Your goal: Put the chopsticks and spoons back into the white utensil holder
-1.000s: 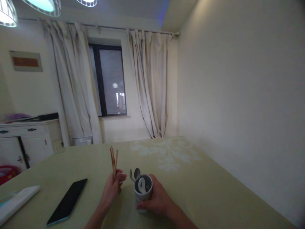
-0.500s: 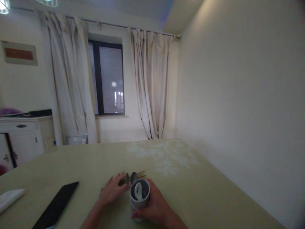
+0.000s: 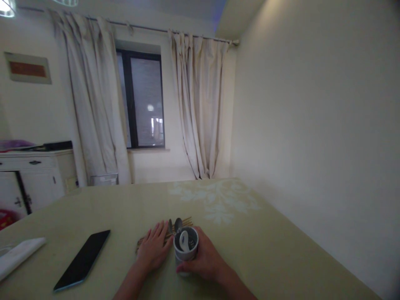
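My right hand [image 3: 206, 254] is wrapped round a grey cylindrical utensil holder [image 3: 186, 255] on the table. Inside it a white spoon [image 3: 184, 240] leans against the wall, and small holes show in the bottom. Two metal spoons [image 3: 178, 224] show at its back left rim; whether they stand in the holder or lie behind it, I cannot tell. To the left, my left hand [image 3: 154, 246] lies flat with fingers stretched over a bundle of wooden chopsticks [image 3: 186, 221]. Its fingers and palm hide the middle of the bundle.
On the left of the pale green table [image 3: 268, 258] lies a dark phone-like slab [image 3: 83, 259]. Farther left is a white folded item [image 3: 21, 255]. A wall [image 3: 312, 146] runs along the right edge, and a white cabinet [image 3: 40, 177] stands beyond the table.
My left hand has flattened over the chopsticks, its fingers now more spread. The right hand still grips the holder. The whole view has shifted slightly.
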Action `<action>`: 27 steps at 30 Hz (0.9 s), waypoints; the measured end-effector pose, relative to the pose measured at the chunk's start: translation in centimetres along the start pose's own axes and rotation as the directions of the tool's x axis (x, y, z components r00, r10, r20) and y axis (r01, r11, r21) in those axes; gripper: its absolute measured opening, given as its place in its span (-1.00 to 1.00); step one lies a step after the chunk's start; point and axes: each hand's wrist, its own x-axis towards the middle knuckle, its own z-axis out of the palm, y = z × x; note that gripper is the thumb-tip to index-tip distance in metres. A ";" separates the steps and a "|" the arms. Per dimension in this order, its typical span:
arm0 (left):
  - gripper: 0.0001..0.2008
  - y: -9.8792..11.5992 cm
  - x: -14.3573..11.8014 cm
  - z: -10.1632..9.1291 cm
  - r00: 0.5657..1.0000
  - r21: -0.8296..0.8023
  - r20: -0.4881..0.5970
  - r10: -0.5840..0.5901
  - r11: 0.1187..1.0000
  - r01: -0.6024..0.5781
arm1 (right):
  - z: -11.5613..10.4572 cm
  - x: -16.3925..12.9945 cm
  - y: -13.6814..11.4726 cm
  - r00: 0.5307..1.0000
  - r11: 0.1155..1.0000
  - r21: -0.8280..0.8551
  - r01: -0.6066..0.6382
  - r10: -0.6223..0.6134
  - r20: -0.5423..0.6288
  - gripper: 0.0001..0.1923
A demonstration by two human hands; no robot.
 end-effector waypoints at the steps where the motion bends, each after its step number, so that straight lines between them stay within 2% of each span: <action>1: -0.24 -0.1 0.1 0.0 1.000 -0.005 -0.015 0.010 1.000 -0.010 | -0.1 0.0 0.0 1.000 1.000 -0.014 0.005 -0.005 0.004 -0.09; 6: -0.41 -0.5 0.4 0.6 0.990 -0.061 -0.134 0.043 0.997 -0.052 | -0.4 0.1 -0.9 0.999 0.997 -0.060 0.044 -0.043 0.027 -0.05; 9: -0.44 -0.6 0.2 0.8 0.978 -0.045 -0.195 0.073 0.995 -0.084 | -0.7 -0.1 -1.2 0.998 0.995 -0.082 0.057 -0.056 0.013 -0.01; 11: -0.43 -0.3 -0.1 0.6 0.956 -0.064 -0.270 0.114 0.989 -0.136 | -0.9 -0.2 -1.1 0.998 0.992 -0.107 0.060 -0.060 0.006 0.01; 13: -0.44 0.2 -0.6 0.2 0.924 -0.191 -0.367 0.105 0.964 -0.186 | -1.2 -0.3 -0.7 0.998 0.990 -0.125 0.068 -0.067 0.011 0.08; 15: -0.41 1.2 -1.2 -0.2 0.901 -0.449 -0.434 -0.009 0.869 -0.208 | -1.5 -0.3 -0.5 0.996 0.989 -0.124 0.087 -0.085 0.023 0.11; 16: -0.37 1.9 -1.5 -0.3 0.900 -0.595 -0.426 -0.090 0.778 -0.203 | -1.7 -0.3 -0.4 0.995 0.988 -0.119 0.102 -0.099 0.033 0.07; 17: -0.31 2.7 -1.8 -0.4 0.907 -0.727 -0.385 -0.169 0.661 -0.186 | -1.8 -0.3 -0.4 0.993 0.986 -0.114 0.118 -0.114 0.041 0.00; 19: -0.20 4.2 -2.4 -0.5 0.936 -0.891 -0.247 -0.250 0.438 -0.118 | -2.0 -0.3 -0.7 0.989 0.983 -0.115 0.145 -0.140 0.046 -0.12; 21: -0.13 5.5 -2.9 -0.5 0.948 -0.955 -0.137 -0.287 0.294 -0.049 | -2.1 -0.4 -1.1 0.989 0.978 -0.144 0.147 -0.143 0.038 -0.16; 24: -0.10 6.6 -3.4 -0.7 0.962 -0.983 -0.064 -0.264 0.182 -0.015 | -2.4 -0.5 -1.5 0.993 0.973 -0.200 0.115 -0.114 0.017 -0.14; 27: -0.14 6.9 -3.6 -1.1 0.983 -0.990 -0.045 -0.178 0.136 -0.021 | -2.8 -0.5 -1.7 0.993 0.976 -0.182 0.115 -0.117 0.000 -0.12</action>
